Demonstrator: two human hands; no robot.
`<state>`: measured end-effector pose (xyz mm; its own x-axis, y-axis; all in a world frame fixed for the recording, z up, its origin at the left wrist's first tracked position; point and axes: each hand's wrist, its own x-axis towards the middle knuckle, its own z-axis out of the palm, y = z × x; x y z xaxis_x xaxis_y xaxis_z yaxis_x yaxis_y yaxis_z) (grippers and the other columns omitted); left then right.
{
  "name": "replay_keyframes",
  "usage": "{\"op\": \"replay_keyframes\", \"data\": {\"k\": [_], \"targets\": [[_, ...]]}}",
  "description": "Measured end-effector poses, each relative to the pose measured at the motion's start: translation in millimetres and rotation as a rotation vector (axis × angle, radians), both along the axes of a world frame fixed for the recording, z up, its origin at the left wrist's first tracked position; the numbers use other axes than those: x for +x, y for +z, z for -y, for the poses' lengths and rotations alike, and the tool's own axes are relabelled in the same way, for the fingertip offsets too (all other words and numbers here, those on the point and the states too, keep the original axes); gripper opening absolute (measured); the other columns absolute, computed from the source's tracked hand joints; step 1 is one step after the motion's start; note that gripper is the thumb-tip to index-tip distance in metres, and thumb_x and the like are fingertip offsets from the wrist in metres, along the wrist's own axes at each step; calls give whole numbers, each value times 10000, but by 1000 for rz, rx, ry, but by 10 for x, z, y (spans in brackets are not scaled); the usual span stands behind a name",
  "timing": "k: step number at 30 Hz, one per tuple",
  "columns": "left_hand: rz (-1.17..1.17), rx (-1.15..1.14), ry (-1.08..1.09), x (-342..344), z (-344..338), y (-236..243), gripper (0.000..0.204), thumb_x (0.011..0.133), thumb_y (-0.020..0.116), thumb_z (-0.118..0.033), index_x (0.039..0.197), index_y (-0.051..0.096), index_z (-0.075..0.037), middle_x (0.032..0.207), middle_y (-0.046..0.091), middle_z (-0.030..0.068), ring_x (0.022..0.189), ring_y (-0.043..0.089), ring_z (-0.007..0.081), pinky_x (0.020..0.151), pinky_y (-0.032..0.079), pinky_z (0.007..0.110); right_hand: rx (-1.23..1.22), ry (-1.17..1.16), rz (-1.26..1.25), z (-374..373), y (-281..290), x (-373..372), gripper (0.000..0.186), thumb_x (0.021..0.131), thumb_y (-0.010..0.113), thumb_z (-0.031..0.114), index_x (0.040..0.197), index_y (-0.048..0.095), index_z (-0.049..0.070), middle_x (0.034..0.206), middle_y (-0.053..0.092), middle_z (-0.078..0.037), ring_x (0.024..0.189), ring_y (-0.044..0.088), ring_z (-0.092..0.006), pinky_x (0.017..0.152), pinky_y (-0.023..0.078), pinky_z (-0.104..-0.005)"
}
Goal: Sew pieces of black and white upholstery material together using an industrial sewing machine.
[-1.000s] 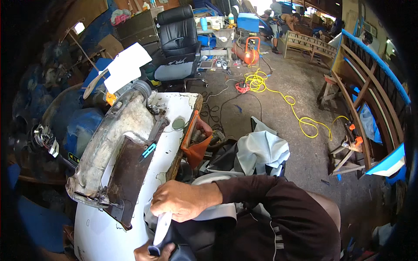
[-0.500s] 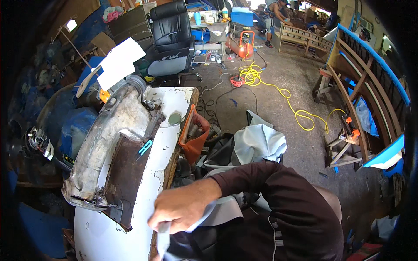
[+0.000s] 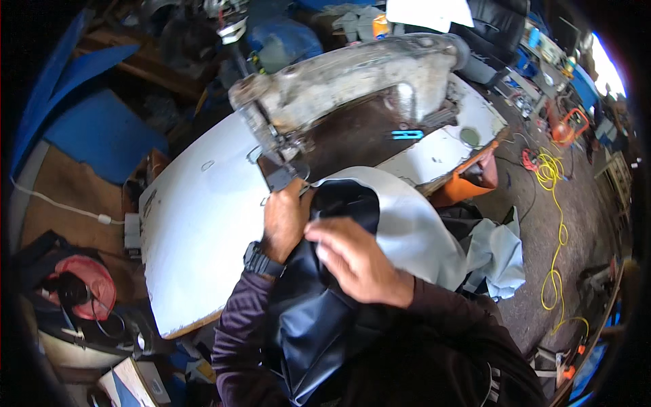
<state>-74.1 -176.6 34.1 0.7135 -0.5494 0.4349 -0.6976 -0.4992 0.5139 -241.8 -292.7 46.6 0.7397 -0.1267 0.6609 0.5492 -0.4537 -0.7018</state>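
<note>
A worn, grey-white sewing machine (image 3: 352,81) stands on a white-topped table (image 3: 203,224). Just below its needle end, my left hand (image 3: 285,220), with a dark watch (image 3: 263,260) on the wrist, is closed at the edge of a black vinyl sheet (image 3: 319,332). Its fingertips are partly hidden. The sheet drapes from the table toward my lap, and its pale grey backing (image 3: 424,237) curves up on the right. Over the vinyl, my right hand (image 3: 363,264) has its fingers stretched out, slightly blurred. A light-blue clip-like tool (image 3: 407,135) lies on the machine's dark bed.
An orange pouch (image 3: 468,190) hangs at the table's right edge, with crumpled grey vinyl (image 3: 498,254) below it. A yellow hose (image 3: 563,230) snakes over the floor. At the lower left sits a dark bag with a red lining (image 3: 95,288). A black chair (image 3: 498,27) stands behind.
My view has swung left, bringing the machine to the middle. My left hand now shows at the machine's needle end, and the vinyl has come up onto the table edge with my right hand over it.
</note>
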Motion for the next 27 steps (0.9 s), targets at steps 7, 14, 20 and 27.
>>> {"op": "replay_keyframes", "data": {"k": [7, 14, 20, 27], "targets": [[-355, 16, 58, -77, -322, 94, 318, 1014, 771, -234, 1177, 743, 38, 969, 747, 293, 900, 746, 456, 803, 576, 452, 50, -130, -246, 408, -243, 673, 213, 1090, 646, 150, 1177, 727, -26, 1119, 767, -216, 999, 754, -402, 875, 589, -439], [-430, 118, 352, -1443, -1436, 105, 210, 1040, 732, -128, 1073, 706, 78, 947, 713, 311, 860, 699, 499, 721, 527, 458, -340, 16, -87, 748, -283, 1029, 189, 1026, 693, 135, 1124, 770, -7, 1121, 748, -135, 1050, 662, -363, 1013, 509, -453], [-129, -139, 515, -1044, -1581, 388, 183, 1102, 625, -88, 1011, 668, 65, 815, 695, 219, 736, 668, 202, 676, 493, 392, -504, 160, -206, 904, -226, 1072, 176, 1024, 686, 142, 1106, 785, 23, 1133, 704, -112, 1126, 623, -328, 1020, 509, -430], [593, 365, 130, 564, -1050, 508, 284, 922, 675, -54, 1201, 729, -48, 1152, 698, 183, 1073, 680, 376, 926, 552, 478, -692, 237, -169, 858, -157, 1249, 223, 951, 726, 246, 903, 775, 34, 1126, 664, -106, 1116, 600, -337, 1058, 490, -468]]}}
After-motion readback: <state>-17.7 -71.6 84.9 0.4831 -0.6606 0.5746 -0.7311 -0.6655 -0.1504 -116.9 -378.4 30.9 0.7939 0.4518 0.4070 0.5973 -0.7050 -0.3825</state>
